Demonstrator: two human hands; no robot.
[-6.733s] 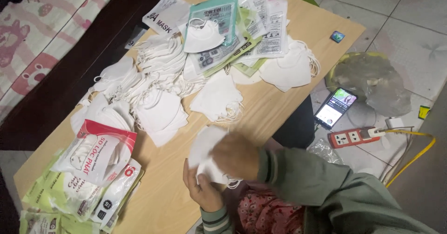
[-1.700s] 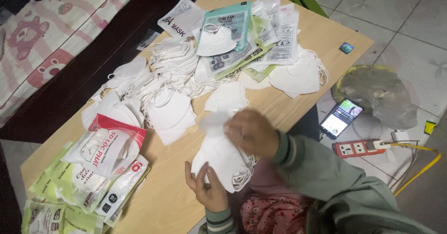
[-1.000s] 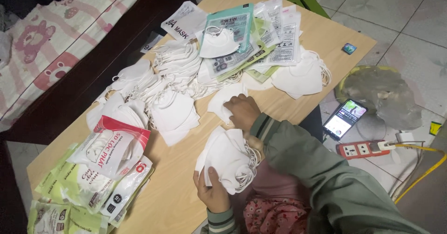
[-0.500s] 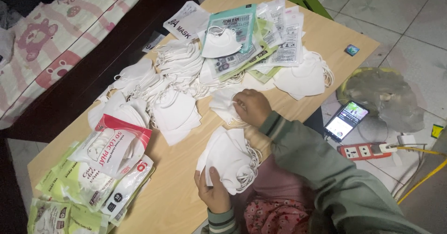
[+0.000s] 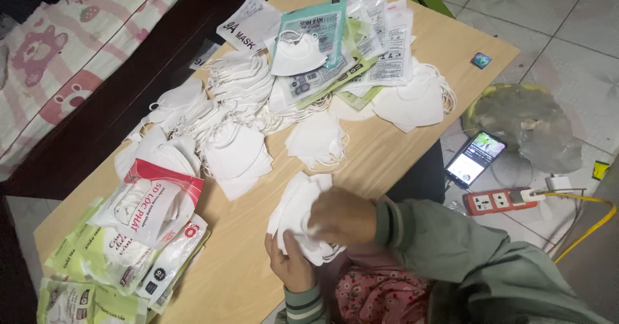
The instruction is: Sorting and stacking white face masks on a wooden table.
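Both hands gather a stack of white masks at the near edge of the surface.
The left hand (image 5: 291, 267) has its grip closed under the mask stack (image 5: 298, 209), the right hand (image 5: 340, 216) pressing on top; squaring the edges before adding the loose mask (image 5: 316, 139) beyond would probably keep it tidy.

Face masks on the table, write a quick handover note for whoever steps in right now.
Left hand grips a stack of white masks from below at the near table edge. Right hand rests on top of that stack.
Loose masks lie piled mid-table, one small pile just beyond the hands. Filled packets sit at the left end, flat packets at the far end.
Done: one stack gathered in hand. Left: the loose piles remain unsorted on the table.
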